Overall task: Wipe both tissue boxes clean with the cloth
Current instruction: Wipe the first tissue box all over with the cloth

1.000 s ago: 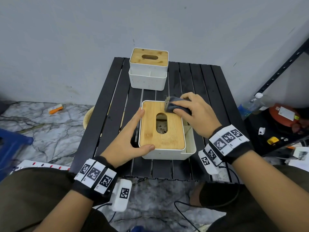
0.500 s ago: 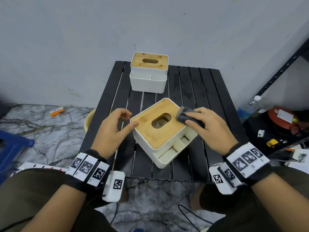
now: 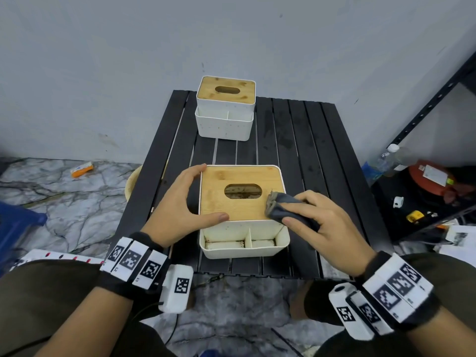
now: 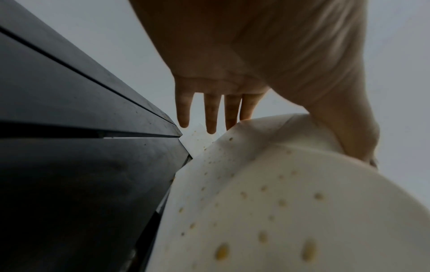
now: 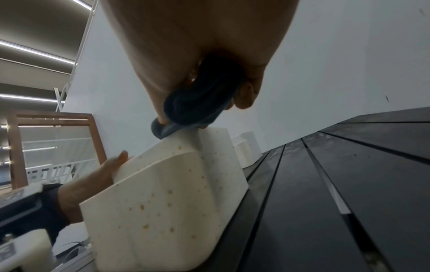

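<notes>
1. The near tissue box (image 3: 243, 234) stands on the black slatted table (image 3: 322, 155), close to the table's front edge. It has a white body, a bamboo lid (image 3: 239, 194) with an oval slot, and open front compartments facing the person.
2. The left hand (image 3: 180, 210) steadies this box: the thumb lies on the lid's near left edge and the straight fingers reach along the left side to the far left corner.
3. The right hand (image 3: 322, 222) grips a bunched dark grey cloth (image 3: 283, 208), fingers and thumb curled round it. The cloth presses on the lid's near right corner.
4. The wrist views show brownish specks on the box's white walls.
5. The far tissue box (image 3: 225, 112), of the same type, stands at the table's rear edge near the grey wall (image 3: 128, 60), well apart from both hands.
</notes>
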